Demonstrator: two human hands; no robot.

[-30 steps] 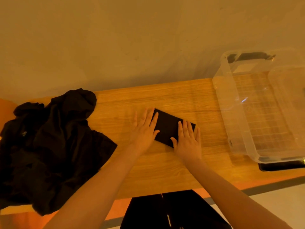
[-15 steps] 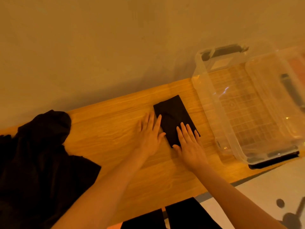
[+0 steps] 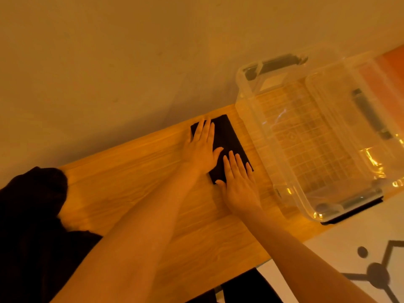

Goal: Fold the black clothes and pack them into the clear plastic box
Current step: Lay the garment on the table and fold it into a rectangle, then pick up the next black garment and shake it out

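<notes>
Both hands lie flat and unclenched on the folded black garment [image 3: 227,141]; the clear plastic box [image 3: 247,119] sits just beyond the right hand [image 3: 237,182], farther from the left hand [image 3: 202,149].

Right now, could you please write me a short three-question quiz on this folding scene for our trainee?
1. True or false: the clear plastic box already holds a garment.
2. Which lies nearest the box? A) the pile of unfolded black clothes B) the folded black cloth C) the table's left end
3. Fill in: both hands, the left hand and the right hand, lie ____ on the folded cloth.

Key:
1. False; only the wooden table shows through its bottom.
2. B
3. flat, fingers spread
</notes>
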